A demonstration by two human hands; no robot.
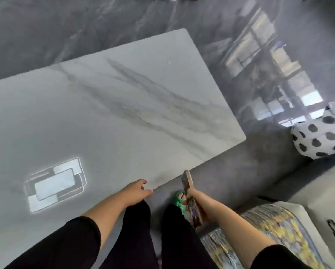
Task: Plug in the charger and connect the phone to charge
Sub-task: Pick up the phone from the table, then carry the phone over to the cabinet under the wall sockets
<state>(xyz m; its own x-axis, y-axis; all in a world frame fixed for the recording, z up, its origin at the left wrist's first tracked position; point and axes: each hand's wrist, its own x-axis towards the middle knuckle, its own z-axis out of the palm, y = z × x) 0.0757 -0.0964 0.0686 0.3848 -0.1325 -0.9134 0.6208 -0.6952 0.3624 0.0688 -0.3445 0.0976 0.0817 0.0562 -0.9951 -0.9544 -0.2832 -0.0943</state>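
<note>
Marble table (108, 113) | one phone (190, 199) in right hand (190, 193), fingers clamped round it, long axis pointing away, just off table's near edge | left hand (137, 191) fingers loosely together on table edge

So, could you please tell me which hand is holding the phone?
The right hand holds the phone; the left hand rests empty on the table edge.

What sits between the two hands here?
Head view: only the marble table's near corner and grey floor. Left hand rests on the edge; right hand holds the patterned phone.
</note>
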